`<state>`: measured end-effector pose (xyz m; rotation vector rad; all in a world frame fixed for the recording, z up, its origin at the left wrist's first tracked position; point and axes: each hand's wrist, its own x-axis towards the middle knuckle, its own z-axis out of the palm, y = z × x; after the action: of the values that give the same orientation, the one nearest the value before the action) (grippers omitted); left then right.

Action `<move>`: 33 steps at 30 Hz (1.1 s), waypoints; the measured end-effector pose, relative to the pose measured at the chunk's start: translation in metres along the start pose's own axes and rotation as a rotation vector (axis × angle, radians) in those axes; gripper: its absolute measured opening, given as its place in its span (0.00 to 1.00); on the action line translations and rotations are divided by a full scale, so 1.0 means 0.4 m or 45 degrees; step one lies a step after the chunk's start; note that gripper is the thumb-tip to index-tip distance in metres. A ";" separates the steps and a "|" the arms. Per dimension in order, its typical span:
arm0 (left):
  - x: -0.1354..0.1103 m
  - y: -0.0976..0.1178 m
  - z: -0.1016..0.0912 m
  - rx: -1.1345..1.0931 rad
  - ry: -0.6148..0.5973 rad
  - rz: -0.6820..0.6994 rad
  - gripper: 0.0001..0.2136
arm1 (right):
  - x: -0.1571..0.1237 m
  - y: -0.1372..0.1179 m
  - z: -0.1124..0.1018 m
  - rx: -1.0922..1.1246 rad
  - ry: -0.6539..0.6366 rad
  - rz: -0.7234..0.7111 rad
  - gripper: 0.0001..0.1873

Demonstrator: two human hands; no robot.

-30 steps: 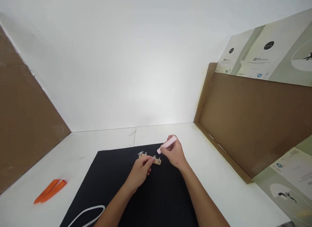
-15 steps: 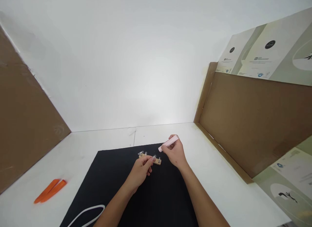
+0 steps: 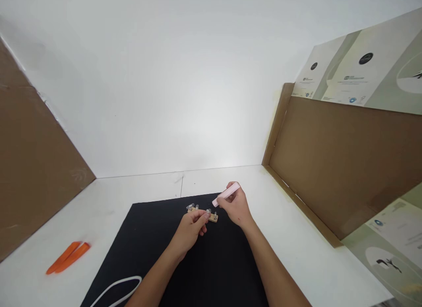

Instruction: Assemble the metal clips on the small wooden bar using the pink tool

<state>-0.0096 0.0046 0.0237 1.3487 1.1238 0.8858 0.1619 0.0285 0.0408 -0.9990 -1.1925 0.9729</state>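
Note:
My left hand is closed in a pinch, thumb and index finger on a small clear piece. Right behind those fingertips is a narrow wooden strip, partly hidden by the hand. Other small clear pieces stand at its left end, and one more is at its right end. Whether the pinched piece is attached to the strip, I cannot tell. My right hand grips a pale pink bar, slanted with its lower end toward the left hand. The bar is apart from the clear pieces.
A black mat lies under both hands on the white table. Two orange strips rest at the left. A white cord loop is at the near left of the mat. Cardboard panels flank both sides.
The pink bar in my right hand has shifted very slightly left and down. My left hand keeps its pinch in almost the same place.

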 end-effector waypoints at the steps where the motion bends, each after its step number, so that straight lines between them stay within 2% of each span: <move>1: -0.001 0.001 0.000 0.005 -0.001 0.000 0.20 | 0.001 0.004 -0.001 -0.054 0.043 -0.020 0.20; 4: 0.000 0.002 -0.001 0.008 -0.002 -0.001 0.20 | 0.000 0.002 -0.002 -0.072 0.045 -0.034 0.20; 10: 0.000 0.005 -0.001 -0.018 -0.002 0.008 0.20 | -0.011 -0.020 0.004 0.253 -0.268 0.025 0.21; 21: 0.003 0.005 0.001 -0.030 0.071 -0.006 0.21 | 0.007 -0.019 -0.010 0.285 -0.005 -0.015 0.23; 28: 0.018 -0.012 -0.011 0.049 0.202 0.095 0.18 | 0.009 -0.015 -0.017 0.282 -0.020 -0.022 0.22; 33: 0.019 -0.027 -0.012 0.147 0.239 0.077 0.16 | 0.008 -0.022 -0.015 0.311 -0.014 -0.019 0.23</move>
<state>-0.0136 0.0125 0.0128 1.4222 1.3001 1.0214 0.1686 0.0285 0.0495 -0.7904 -1.0594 1.0846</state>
